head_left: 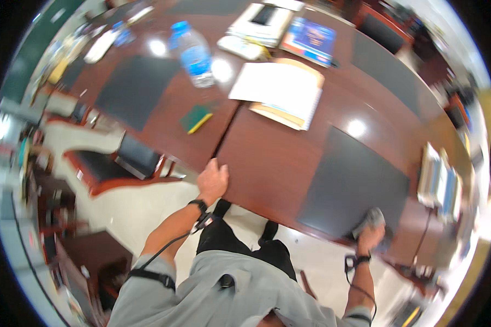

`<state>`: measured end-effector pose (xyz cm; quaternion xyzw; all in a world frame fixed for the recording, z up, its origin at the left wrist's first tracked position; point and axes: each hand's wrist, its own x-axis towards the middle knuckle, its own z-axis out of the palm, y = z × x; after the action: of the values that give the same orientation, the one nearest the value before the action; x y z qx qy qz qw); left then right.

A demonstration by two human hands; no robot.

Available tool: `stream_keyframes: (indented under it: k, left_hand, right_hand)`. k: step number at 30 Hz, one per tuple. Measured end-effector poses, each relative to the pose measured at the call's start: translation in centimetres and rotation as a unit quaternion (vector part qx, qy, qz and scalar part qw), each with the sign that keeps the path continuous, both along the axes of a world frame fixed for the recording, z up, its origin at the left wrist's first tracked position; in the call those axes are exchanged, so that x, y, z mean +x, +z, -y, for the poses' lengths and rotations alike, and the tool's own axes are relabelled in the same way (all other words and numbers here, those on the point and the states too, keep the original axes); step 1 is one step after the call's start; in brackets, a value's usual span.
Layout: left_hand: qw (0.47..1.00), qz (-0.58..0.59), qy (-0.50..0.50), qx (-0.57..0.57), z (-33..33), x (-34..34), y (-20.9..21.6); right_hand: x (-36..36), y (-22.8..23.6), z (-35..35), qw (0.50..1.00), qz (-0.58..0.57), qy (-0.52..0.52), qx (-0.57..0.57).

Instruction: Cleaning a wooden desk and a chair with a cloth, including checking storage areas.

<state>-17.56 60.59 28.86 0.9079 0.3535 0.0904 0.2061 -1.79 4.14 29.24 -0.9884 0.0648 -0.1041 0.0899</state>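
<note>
My left hand [211,180] rests at the near edge of the reddish-brown table [256,180], beside the dark seam, its fingers curled in with nothing visible in them. At the right, my right hand [371,237] is closed on a grey cloth [372,219]. The cloth lies against the near right corner of a black desk panel [354,185] set into the tabletop. Motion blur softens the cloth and the fingers round it. Ahead of my left hand lies a green and yellow scouring sponge [195,119].
Beyond the sponge stands a large water bottle [195,57]. Papers and a notebook [281,90] lie mid-table, with a blue book [310,41] and stacked books [259,24] behind. Upright books [439,182] stand at the right. A black-seated chair [114,166] is at the left.
</note>
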Motion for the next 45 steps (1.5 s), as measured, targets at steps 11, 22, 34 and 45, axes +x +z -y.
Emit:
stream_keyframes:
  k: [11, 22, 34, 45]
  left_hand:
    - [0.985, -0.015, -0.165, -0.046, -1.5, -1.2, -1.8]
    - [0.926, -0.166, -0.311, -0.133, -3.0, -3.5, 3.3]
    - [0.727, -0.239, -0.586, -0.265, 6.6, -8.4, 5.9]
    - [0.568, -0.411, -0.538, -0.468, 19.0, -11.1, 6.0]
  right_hand:
    - [-8.3, 0.7, -28.0, 0.987, 0.057, 0.104, 0.110]
    - [-19.8, 0.9, -38.1, 0.931, 0.011, 0.300, 0.207]
    - [-31.3, 3.0, -26.5, 0.834, -0.111, 0.002, 0.541]
    - [-40.3, 7.8, -18.9, 0.596, -0.002, -0.080, 0.799]
